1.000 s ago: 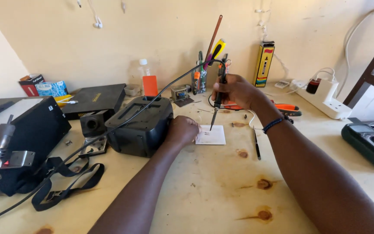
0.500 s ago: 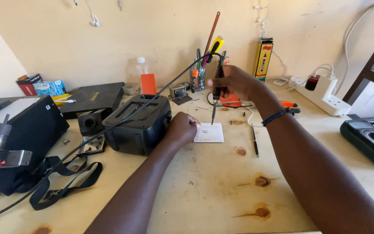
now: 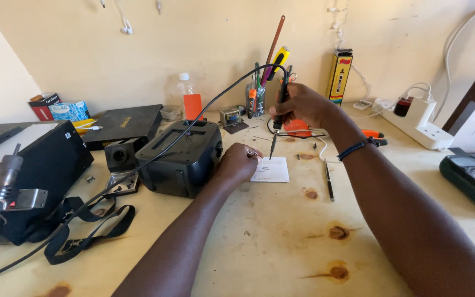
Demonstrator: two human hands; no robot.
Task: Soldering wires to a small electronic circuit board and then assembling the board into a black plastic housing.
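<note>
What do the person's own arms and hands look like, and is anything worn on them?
Both arms are bare up to the picture's edge: no sleeves and no gloves are visible. The right hand has a thin dark blue bracelet around its wrist. The left hand and its wrist carry nothing that shows: no watch, no ring, no band.

one soldering iron (image 3: 277,110), two hands (image 3: 239,163), one bottle (image 3: 184,91)

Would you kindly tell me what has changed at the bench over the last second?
The right hand has lowered the soldering iron so its tip sits just by the left hand at the white pad. The left hand has stayed on the pad's edge, pinching something small. The black station and tweezers have not moved.
</note>
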